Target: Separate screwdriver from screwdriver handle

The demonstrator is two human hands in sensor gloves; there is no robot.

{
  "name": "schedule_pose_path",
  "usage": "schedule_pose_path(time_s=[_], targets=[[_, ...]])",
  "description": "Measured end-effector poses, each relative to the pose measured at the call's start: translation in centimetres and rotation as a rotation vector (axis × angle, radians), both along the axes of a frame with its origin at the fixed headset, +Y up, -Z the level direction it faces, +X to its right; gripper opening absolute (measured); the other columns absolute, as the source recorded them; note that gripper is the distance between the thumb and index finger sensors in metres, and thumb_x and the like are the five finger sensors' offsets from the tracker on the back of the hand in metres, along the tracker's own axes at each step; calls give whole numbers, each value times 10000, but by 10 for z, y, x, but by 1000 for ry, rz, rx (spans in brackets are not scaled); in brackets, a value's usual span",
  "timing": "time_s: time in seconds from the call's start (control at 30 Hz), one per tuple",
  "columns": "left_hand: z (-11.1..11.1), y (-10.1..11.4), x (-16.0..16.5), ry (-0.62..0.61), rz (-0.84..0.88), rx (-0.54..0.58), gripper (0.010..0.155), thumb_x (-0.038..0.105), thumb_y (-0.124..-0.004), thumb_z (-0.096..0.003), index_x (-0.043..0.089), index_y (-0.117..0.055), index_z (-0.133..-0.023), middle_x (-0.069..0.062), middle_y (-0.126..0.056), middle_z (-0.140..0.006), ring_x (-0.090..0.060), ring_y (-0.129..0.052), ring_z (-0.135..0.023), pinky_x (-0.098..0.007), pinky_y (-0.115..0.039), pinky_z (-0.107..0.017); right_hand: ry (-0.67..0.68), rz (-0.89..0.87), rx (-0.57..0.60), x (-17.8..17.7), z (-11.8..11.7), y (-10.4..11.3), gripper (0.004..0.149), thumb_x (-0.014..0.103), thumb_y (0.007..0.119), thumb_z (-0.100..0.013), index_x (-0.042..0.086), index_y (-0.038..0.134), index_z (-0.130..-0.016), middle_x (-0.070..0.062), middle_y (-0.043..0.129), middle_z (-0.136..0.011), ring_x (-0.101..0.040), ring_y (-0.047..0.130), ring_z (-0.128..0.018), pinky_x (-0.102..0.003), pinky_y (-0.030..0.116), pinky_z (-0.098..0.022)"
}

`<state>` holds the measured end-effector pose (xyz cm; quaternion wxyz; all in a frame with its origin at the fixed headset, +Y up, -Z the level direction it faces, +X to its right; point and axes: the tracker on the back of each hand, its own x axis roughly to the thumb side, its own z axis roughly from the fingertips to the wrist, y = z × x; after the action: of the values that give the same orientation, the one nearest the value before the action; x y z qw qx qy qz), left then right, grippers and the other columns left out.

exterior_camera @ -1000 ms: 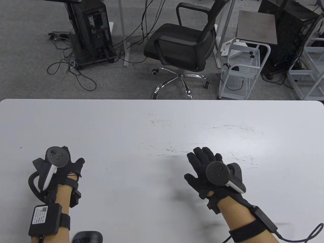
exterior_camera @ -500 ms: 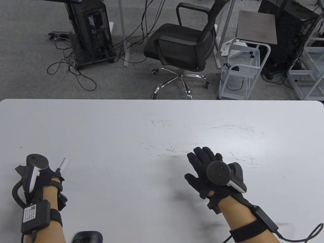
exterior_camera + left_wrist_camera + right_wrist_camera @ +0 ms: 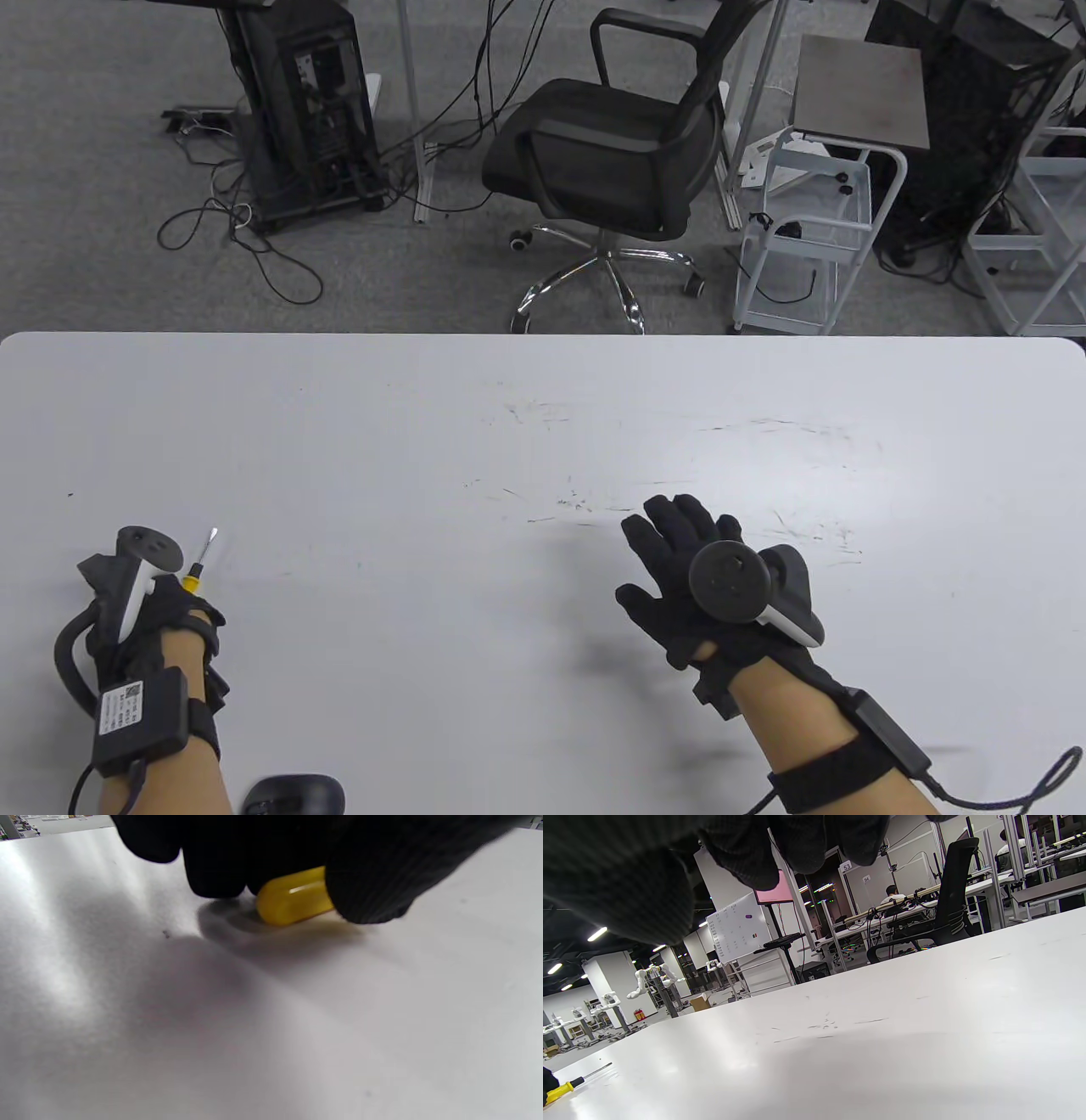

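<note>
The white table fills the lower part of the table view, its surface marked with fine scratches near the middle. Beyond its far edge a black office chair stands on grey carpet, with a black computer tower to the left and a white cart to the right.

The right hand is held over the table's right half, well apart from the tool, its fingers spread and stretched forward, gripping nothing (in the right wrist view the fingertips hang above bare tabletop).

The left hand sits near the table's left front corner, its fingers curled around the screwdriver handle. The yellow handle end pokes out between the gloved fingers, low over the tabletop; whether it touches cannot be told. The screwdriver sticks out of the hand toward the far side, its thin metal shaft tilted slightly right, with a black collar where the shaft joins the yellow handle. Shaft and handle are still joined.

At the table's near edge, a dark rounded object is partly cut off by the frame.
</note>
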<state>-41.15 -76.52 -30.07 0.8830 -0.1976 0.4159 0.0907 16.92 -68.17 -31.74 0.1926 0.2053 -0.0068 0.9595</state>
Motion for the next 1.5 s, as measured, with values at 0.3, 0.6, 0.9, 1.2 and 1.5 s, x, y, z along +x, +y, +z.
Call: schedule_pose_path(time_s=[0.3, 0.6, 0.9, 1.2, 1.5], targets=[[-4, 0, 4, -51, -90, -4, 536, 366, -846, -457, 265, -722, -969, -8, -745, -978, -341, -839, -839, -557, -661, -703, 9, -4, -17, -2, 0, -1, 759, 560, 844, -530, 233, 514, -1131, -10, 331, -1198, -465, 331, -1135, -737, 270, -735], [-21, 32, 47, -328, 51, 165, 550, 330, -790, -456, 257, -676, -990, -19, -696, -999, -371, -819, -882, -576, -666, -720, 51, 5, -14, -10, 3, -5, 742, 552, 843, -532, 224, 536, -1122, -16, 353, -1193, -467, 356, -1129, -730, 320, -739], [-23, 67, 151, -747, 79, 311, 535, 327, -809, -453, 362, -723, -979, 29, -681, -1014, -344, -819, -843, -549, -670, -699, 94, -3, 51, -21, 9, -2, 697, 507, 855, -528, 197, 590, -1094, -31, 449, -1166, -459, 504, -1091, -690, 489, -732], [4, 84, 241, -1064, 109, 439, 530, 347, -810, -453, 388, -728, -975, 18, -690, -999, -319, -821, -808, -539, -656, -700, 158, 1, 130, -38, 21, 1, 645, 444, 873, -526, 187, 631, -1066, -37, 555, -1107, -430, 648, -990, -612, 622, -682], [27, 90, 283, -1202, 97, 526, 532, 360, -810, -452, 382, -729, -977, 8, -692, -988, -311, -822, -777, -537, -653, -695, 224, 32, 158, -55, 33, -2, 603, 426, 876, -525, 177, 674, -1036, -41, 627, -1047, -413, 722, -890, -564, 677, -635]])
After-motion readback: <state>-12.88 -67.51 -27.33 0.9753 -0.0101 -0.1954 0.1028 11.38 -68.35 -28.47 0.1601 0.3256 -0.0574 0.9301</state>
